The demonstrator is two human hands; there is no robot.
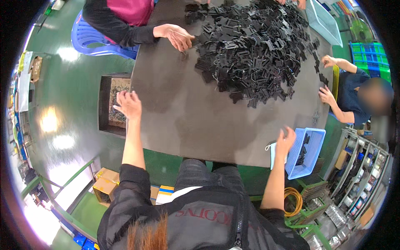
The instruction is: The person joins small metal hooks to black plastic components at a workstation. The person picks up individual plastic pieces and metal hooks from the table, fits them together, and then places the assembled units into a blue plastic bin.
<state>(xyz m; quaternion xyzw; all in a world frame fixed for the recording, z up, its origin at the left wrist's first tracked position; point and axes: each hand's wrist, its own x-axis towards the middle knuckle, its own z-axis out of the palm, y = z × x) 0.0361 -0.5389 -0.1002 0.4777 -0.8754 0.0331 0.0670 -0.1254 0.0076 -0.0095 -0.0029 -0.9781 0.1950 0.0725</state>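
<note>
My left hand hovers at the table's left edge, beside an open dark-sided box with small tangled scraps inside. Its fingers are apart and I see nothing in them. Near the front right corner of the table, my right hand is raised with fingers apart, next to a light blue face mask and a blue plastic basket. Some black parts lie in that basket. A large heap of small black plastic parts covers the far middle of the dark table, away from both hands.
At the far left, a co-worker's hand touches the heap's edge. Another person sits on the right, handling black parts. A pale blue basket stands far right. Cardboard boxes, a blue chair and a coiled orange hose surround the table.
</note>
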